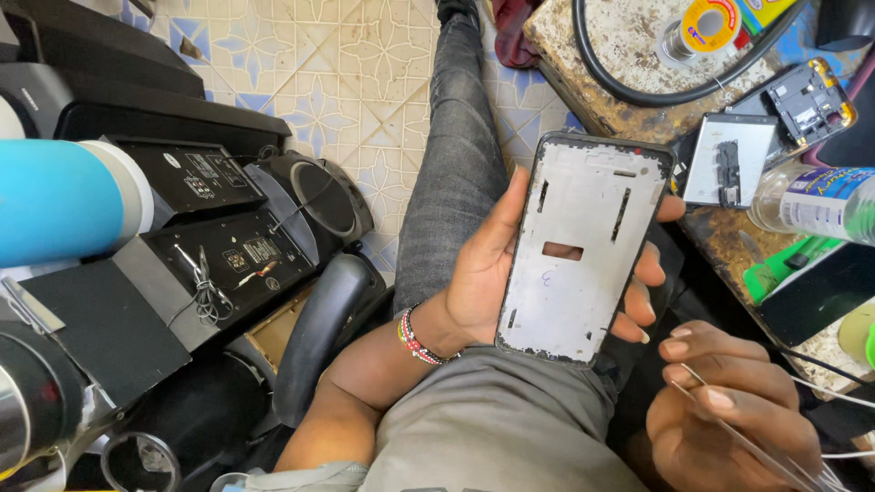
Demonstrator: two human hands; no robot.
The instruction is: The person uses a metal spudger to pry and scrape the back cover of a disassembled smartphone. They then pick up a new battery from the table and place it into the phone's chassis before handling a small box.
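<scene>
The left hand (483,273) cradled a bare grey metal phone mid-frame with slots and a rectangular cut-out (583,246), thumb along its left edge and fingertips curled over the right edge, holding it flat-side up above the person's lap. The right hand (729,419) was loosely closed around 1 thin clear plastic strip (747,437), low and to the right of the frame, near it but not touching.

To work the frame well, the grip seemed best kept on the edges, as it was, leaving the face clear; the dark residue along the border would likely need a light, shallow stroke, since the slotted plate looked easy to bend.

On the stained, worn table (629,46) to the right lay a white phone part with a dark component (729,159), a black phone shell with a gold rim (807,100), a clear plastic bottle (811,200) and a spool of solder wire (702,27). Black speaker boxes (219,228) stood on the tiled floor to the left.
</scene>
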